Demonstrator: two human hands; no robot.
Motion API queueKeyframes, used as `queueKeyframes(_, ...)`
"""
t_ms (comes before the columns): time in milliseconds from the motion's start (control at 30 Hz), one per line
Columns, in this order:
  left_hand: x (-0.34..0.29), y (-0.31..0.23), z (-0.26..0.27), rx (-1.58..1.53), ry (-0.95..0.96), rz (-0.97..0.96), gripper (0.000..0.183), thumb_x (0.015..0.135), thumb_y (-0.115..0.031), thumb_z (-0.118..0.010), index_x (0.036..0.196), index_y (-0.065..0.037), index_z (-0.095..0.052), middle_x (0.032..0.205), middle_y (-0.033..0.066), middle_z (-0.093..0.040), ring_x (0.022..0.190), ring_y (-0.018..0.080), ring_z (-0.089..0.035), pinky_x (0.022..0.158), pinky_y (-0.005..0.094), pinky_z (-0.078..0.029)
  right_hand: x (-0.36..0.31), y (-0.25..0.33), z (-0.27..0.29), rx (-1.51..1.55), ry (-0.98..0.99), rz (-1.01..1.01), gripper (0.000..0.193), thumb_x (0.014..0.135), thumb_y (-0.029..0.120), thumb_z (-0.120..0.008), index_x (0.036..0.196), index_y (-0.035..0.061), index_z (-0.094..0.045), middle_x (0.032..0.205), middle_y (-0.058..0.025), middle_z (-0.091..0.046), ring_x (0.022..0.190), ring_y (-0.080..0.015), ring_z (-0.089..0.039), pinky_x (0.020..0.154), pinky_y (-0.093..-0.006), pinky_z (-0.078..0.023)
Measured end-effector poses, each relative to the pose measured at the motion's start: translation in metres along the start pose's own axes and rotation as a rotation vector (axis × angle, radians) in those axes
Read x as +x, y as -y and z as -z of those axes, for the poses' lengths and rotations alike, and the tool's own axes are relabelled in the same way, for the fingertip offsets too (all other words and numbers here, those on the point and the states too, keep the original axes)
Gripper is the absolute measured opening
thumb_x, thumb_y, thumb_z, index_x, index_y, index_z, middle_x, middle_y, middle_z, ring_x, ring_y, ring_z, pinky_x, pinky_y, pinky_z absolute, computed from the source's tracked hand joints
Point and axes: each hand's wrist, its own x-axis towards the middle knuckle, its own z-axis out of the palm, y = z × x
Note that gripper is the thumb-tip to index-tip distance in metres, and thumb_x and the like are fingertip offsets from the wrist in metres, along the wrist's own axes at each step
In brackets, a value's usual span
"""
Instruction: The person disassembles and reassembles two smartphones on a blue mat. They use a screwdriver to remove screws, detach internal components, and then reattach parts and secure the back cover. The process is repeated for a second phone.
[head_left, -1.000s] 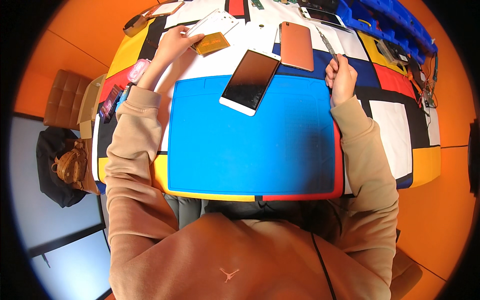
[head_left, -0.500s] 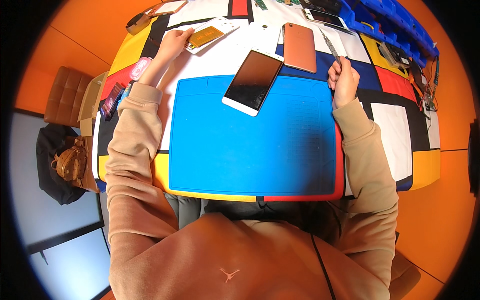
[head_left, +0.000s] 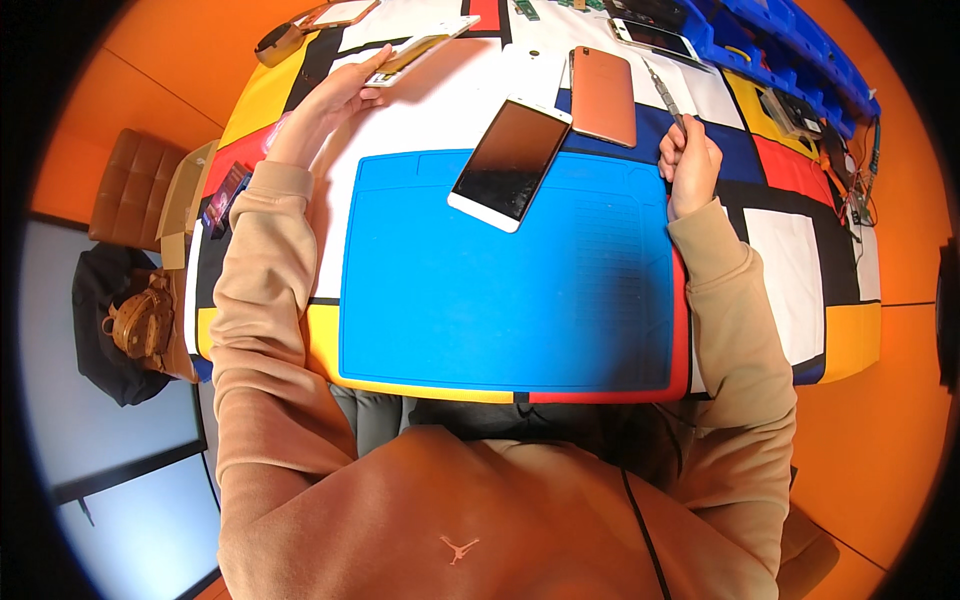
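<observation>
At the far left of the table my left hand [head_left: 345, 90] grips a white opened phone [head_left: 425, 52] by its near end. The phone is tilted nearly edge-on, and a strip of its gold battery still shows. My right hand [head_left: 690, 160], closed, holds a thin grey metal tool, perhaps a screwdriver or tweezers [head_left: 662, 92], pointing away from me. Between the hands, a white-framed phone with a dark screen [head_left: 511, 163] lies slanted across the top edge of the blue work mat [head_left: 480, 300]. Beside it rests a rose-gold phone back [head_left: 602, 95].
Another white phone [head_left: 655, 40] lies at the far right, by blue parts bins [head_left: 780, 60]. Tangled wires [head_left: 855, 190] sit at the right edge. A small dark box [head_left: 228, 197] is near my left forearm, and green circuit boards [head_left: 525, 10] lie at the back.
My left hand has turned the opened white phone from face-up to almost edge-on and raised its far end. My right hand with the tool has barely shifted.
</observation>
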Motion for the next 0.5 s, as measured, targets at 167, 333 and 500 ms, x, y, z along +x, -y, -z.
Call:
queueKeyframes(167,-0.001,0.003,-0.005,0.081,0.04,-0.099,0.047,0.099,-0.046,-0.058,0.119,-0.004,-0.058,0.096,0.0018,-0.068,0.074,0.0064,-0.063,0.079,0.0207,-0.053,0.0,0.001,0.0,-0.016,0.002,-0.006,0.04,0.102,0.035,-0.048,0.069,0.0121,-0.044,0.057,0.0002,-0.044,0.046,-0.0068,-0.034,0.041,-0.0237,-0.024)
queueKeyframes(333,0.005,0.011,-0.005,0.056,0.11,-0.22,0.049,0.096,-0.036,-0.066,0.128,-0.001,-0.053,0.114,0.009,-0.068,0.098,0.0117,-0.069,0.091,0.0223,-0.056,0.0,0.002,0.0,-0.049,0.011,-0.02,0.04,0.103,0.035,-0.044,0.07,0.0128,-0.043,0.057,0.0002,-0.043,0.044,-0.0081,-0.033,0.043,-0.0248,-0.026)
queueKeyframes(500,0.013,0.021,-0.003,0.033,0.108,-0.318,0.056,0.091,-0.025,-0.073,0.133,0.001,-0.047,0.12,0.0152,-0.065,0.104,0.0146,-0.068,0.087,0.0218,-0.058,0.0,0.001,0.0,-0.041,0.012,-0.016,0.04,0.103,0.036,-0.045,0.069,0.0133,-0.042,0.057,0.0005,-0.043,0.043,-0.0081,-0.033,0.043,-0.0248,-0.026)
